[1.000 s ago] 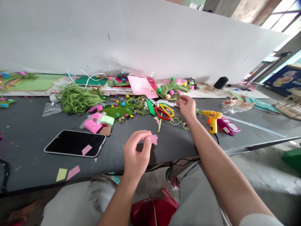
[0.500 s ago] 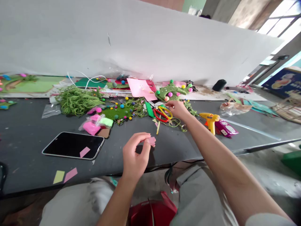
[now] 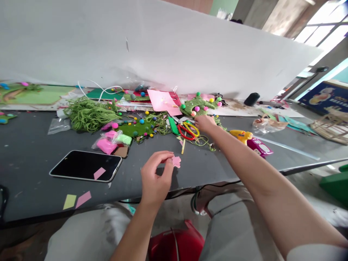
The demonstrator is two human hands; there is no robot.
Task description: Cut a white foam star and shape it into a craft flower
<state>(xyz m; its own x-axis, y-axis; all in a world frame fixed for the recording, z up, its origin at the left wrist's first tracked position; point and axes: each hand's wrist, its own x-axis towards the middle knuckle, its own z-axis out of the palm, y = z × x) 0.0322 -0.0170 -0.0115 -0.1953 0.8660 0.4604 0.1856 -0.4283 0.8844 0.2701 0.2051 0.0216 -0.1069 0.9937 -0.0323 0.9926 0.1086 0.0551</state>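
Between the thumb and fingers of my left hand (image 3: 157, 170) is a small pink paper cutout (image 3: 176, 161), held above the front of the grey table (image 3: 130, 188). My right hand (image 3: 204, 123) reaches to the back, beside the green felt piece with pompoms (image 3: 201, 105). Its fingertips are hidden, so what they touch cannot be made out. Just left of it lie red-handled scissors (image 3: 186, 132) and yellow-handled scissors (image 3: 191, 128). A pink paper sheet (image 3: 163, 102) rests behind them.
A phone (image 3: 85, 165) with a pink paper scrap on it lies at the left. Green yarn (image 3: 89, 114) and bagged pink clay (image 3: 107, 145) are behind it. A yellow glue gun (image 3: 240, 136) and a purple packet (image 3: 259, 146) sit right of my right forearm.
My right hand has shifted slightly, and its fingers now point down and are more hidden. The pink cutout in my left hand shows more fully. The view has moved a little.
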